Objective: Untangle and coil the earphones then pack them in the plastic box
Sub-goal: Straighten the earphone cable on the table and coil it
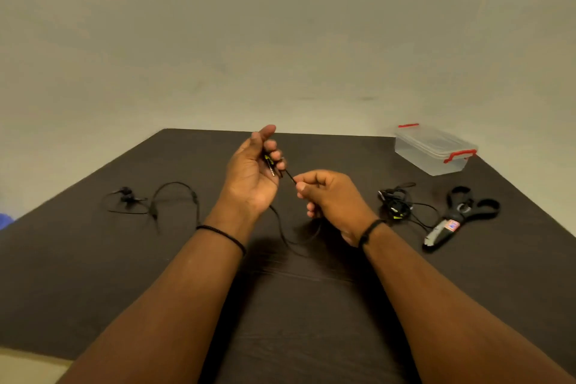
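Both grip earphone cable (282,227): left hand (249,174) plug, right hand (327,196) cord | earbuds blurred

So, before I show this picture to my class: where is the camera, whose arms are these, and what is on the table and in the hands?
There is one picture, from a camera worn on a person's head, looking down at their own bare arms; no machine is involved. The left hand holds the plug end of an earphone cable, and the right hand pinches the same cable further along. On the dark table lie the earbuds at the left, a second tangled pair of earphones at the right, scissors beside them, and a clear plastic box with red clips, lid on.
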